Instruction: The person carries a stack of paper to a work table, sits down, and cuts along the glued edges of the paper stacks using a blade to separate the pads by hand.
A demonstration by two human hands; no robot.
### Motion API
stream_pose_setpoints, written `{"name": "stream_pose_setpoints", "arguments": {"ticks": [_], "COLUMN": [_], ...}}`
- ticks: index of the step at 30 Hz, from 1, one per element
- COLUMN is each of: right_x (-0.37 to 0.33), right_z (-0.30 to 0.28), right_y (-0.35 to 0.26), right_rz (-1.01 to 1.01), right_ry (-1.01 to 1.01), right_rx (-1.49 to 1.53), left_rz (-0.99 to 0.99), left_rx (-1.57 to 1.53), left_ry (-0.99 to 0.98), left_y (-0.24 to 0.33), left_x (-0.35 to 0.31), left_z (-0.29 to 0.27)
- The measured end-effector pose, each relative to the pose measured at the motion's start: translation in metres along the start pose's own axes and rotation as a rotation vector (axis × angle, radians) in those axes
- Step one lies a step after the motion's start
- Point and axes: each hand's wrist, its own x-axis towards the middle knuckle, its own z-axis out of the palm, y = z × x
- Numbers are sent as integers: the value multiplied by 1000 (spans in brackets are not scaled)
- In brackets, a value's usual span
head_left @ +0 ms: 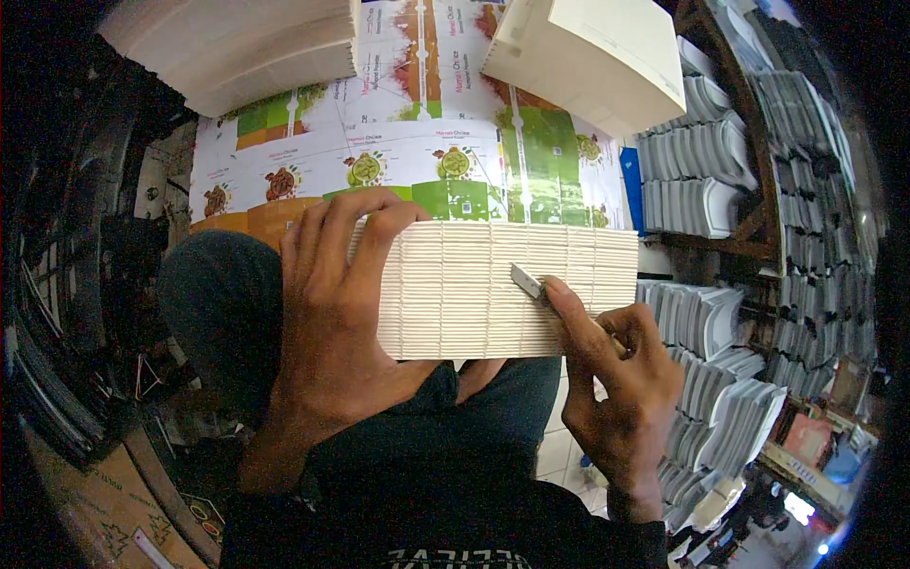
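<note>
Above my lap lies a cream block of many thin layers point(507, 308), probably sewn book sections, with rows of stitch-like lines crossing the layers. My left hand point(341, 284) is wrapped round its left end, fingers over the far edge and thumb along the near edge. In my right hand point(621, 365) is a small knife point(527, 281), pinched between thumb and fingers. Its bare blade points up and left over the middle of the layered face. I cannot tell whether the tip touches it. Most of the handle is hidden in my fingers.
Printed sheets point(365, 133) in white, green and brown cover the surface ahead. Two more cream blocks point(588, 62) point(256, 57) stand at its far side. Shelves on the right hold stacks of grey-white curved booklets point(697, 204). A cardboard piece point(104, 493) lies at lower left.
</note>
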Motion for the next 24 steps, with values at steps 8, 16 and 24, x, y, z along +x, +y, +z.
{"name": "stream_pose_setpoints", "arguments": {"ticks": [8,16,24], "right_x": [3,10,7], "right_z": [4,4,1], "right_y": [3,-3,8], "right_rz": [-17,-86,3], "right_ry": [40,151,46], "right_rx": [-30,-22,37], "left_rz": [27,11,-11], "left_rx": [54,71,11], "left_ry": [-14,-71,-8], "left_y": [2,9,2], "left_x": [5,2,-1], "left_z": [-4,-13,-2]}}
